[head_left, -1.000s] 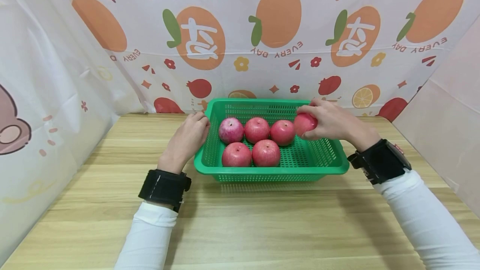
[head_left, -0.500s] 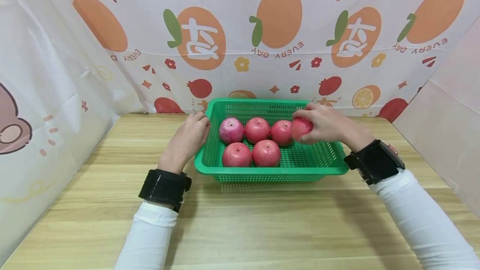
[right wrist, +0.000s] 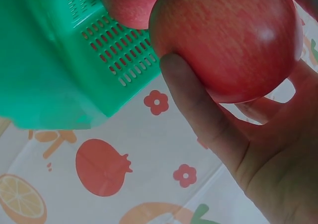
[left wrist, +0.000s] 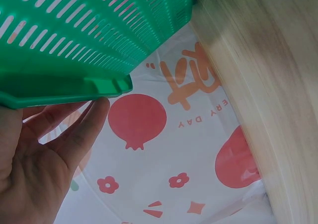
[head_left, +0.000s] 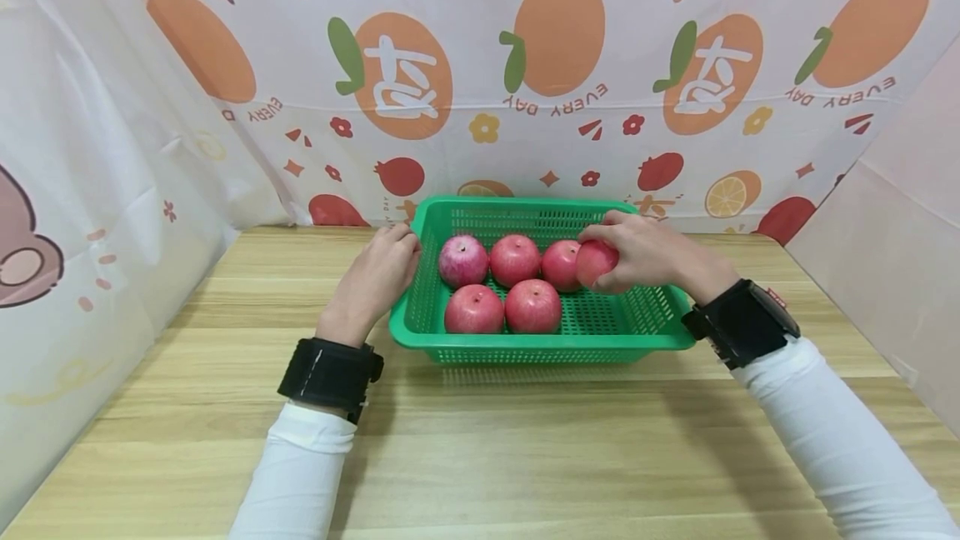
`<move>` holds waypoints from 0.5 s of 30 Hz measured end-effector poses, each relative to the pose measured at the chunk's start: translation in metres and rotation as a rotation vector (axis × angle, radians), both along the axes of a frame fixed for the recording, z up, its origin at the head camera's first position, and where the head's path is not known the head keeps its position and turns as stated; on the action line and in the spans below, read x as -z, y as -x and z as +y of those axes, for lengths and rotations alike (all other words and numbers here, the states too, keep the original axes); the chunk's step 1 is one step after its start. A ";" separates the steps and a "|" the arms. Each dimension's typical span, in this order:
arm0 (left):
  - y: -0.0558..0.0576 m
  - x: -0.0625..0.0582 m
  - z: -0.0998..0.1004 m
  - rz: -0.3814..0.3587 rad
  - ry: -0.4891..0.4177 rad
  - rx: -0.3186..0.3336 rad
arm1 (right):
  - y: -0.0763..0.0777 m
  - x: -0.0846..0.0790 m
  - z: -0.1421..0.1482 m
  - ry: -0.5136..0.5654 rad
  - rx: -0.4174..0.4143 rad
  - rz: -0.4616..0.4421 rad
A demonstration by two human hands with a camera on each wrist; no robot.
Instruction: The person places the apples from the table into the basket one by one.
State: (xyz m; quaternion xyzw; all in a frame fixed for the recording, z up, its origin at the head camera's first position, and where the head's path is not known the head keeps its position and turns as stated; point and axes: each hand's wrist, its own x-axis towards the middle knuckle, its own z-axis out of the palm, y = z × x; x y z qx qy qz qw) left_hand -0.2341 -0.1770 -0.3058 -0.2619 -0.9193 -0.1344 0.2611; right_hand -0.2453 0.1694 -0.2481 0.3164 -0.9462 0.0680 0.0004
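A green perforated plastic basket (head_left: 540,342) stands on the table with several red apples inside. Its left rim is held by my left hand (head_left: 378,273); the left wrist view shows the fingers (left wrist: 82,129) bent against the rim. My right hand (head_left: 648,250) grips a red apple (head_left: 596,263) at the right part of the basket, thumb and fingers round its sides. That apple overlaps the rightmost back-row apple (head_left: 562,265); whether they touch cannot be told. In front sit two more apples, one left (head_left: 474,309) and one right (head_left: 532,307). A purplish apple (head_left: 462,261) lies at the back left.
The wooden table (head_left: 525,457) extends in front of the basket and to both sides. Behind it hangs a white fruit-print curtain (head_left: 480,57), close to the basket's back rim. Plain and printed sheets border the left and right sides.
My right hand has moved slightly left and a little down with the apple, towards the rightmost back-row apple. The left hand and the basket have stayed put.
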 end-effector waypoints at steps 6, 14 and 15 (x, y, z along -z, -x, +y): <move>0.000 -0.001 0.000 -0.008 -0.001 0.001 | -0.001 -0.002 -0.004 0.003 -0.003 0.008; 0.000 -0.002 0.000 -0.018 -0.003 0.002 | 0.001 -0.002 -0.007 -0.006 -0.033 -0.030; 0.000 -0.002 0.000 -0.018 -0.004 0.002 | 0.002 -0.002 -0.007 -0.004 -0.039 -0.043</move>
